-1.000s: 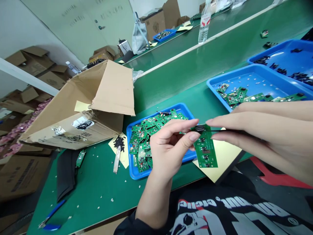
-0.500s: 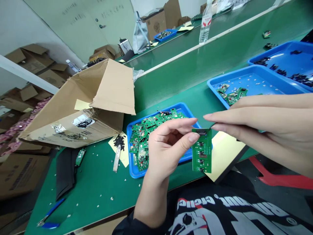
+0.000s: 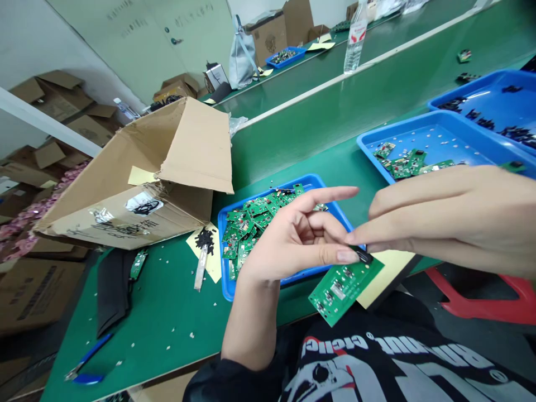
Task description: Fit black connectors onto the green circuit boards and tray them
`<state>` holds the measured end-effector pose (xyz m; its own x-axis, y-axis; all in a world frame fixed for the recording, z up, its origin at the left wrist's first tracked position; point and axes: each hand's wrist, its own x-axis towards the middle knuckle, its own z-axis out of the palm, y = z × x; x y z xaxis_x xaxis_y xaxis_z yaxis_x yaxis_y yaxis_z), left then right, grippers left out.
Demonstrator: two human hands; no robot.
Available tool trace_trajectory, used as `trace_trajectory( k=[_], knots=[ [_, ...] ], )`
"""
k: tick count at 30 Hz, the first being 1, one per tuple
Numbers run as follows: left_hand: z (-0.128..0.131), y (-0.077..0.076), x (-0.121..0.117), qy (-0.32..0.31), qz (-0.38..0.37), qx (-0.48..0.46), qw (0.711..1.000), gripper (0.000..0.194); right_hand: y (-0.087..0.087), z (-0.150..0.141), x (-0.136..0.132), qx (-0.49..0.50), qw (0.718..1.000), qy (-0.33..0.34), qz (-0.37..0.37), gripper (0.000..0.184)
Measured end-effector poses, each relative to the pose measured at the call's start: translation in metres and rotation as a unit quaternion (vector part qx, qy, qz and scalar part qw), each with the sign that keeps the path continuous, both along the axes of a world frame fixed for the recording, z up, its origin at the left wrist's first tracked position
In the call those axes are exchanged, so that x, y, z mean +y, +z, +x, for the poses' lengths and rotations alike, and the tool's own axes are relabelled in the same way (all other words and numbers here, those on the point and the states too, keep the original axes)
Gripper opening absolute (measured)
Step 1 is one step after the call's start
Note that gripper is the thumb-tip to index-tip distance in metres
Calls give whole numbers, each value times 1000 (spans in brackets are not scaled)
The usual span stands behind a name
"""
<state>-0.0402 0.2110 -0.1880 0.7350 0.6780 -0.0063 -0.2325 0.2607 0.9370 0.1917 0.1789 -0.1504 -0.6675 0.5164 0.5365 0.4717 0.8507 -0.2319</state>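
Just above my lap, a green circuit board (image 3: 341, 290) is tilted, with small components on its face. My left hand (image 3: 288, 240) pinches its upper end between thumb and fingers, the index finger stretched out. At that same end lies a small black piece (image 3: 363, 255), partly covered by fingertips. My right hand (image 3: 435, 223) comes from the right with its fingers pressed together on this piece, touching the left fingertips. Behind my left hand stands a blue tray (image 3: 226, 287) heaped with similar boards (image 3: 247, 220).
An open cardboard box (image 3: 167, 212) stands at the left. Near it are yellow paper with black bits (image 3: 204, 240), black foam sheets (image 3: 112, 290) and blue-handled cutters (image 3: 87, 363). More blue trays (image 3: 444, 120) stand at the right, with a water bottle (image 3: 355, 44) behind.
The board has turned from upright to slanted, its lower end swinging left. My right hand has moved down and left onto the board's upper end with the black piece. My left index finger has straightened.
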Motion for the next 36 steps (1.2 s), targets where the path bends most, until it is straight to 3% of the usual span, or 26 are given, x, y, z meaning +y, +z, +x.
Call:
trace_trajectory(
  k=[3,6,9,15,20,24,29,33,36],
  knots=[
    [3,-2,6,-32,-29,-8,999,58,1,2,11,29,990,112,-80,29],
    [8,-8,11,-12,-42,-26,999,71,-2,3,14,46,985,124,-112,23],
    [11,-13,15,3,-82,-34,996,67,-8,2,12,52,987,118,-91,20],
    [15,-17,13,78,-158,-50,983,49,-25,-3,0,88,996,4,27,20],
    [19,-17,-5,205,-139,-76,966,54,-49,9,-22,78,991,-105,9,23],
    [19,-15,-14,241,-132,-97,957,45,-66,13,-35,72,989,-130,2,30],
    [18,-6,-11,208,-170,-103,958,46,-55,1,-23,87,988,-125,-6,26],
    [20,-5,-5,164,-209,-109,958,45,-39,-1,-11,73,995,-67,22,34],
    [22,-6,-3,179,-186,-78,963,54,-33,-2,-10,63,995,-64,53,31]
  ],
)
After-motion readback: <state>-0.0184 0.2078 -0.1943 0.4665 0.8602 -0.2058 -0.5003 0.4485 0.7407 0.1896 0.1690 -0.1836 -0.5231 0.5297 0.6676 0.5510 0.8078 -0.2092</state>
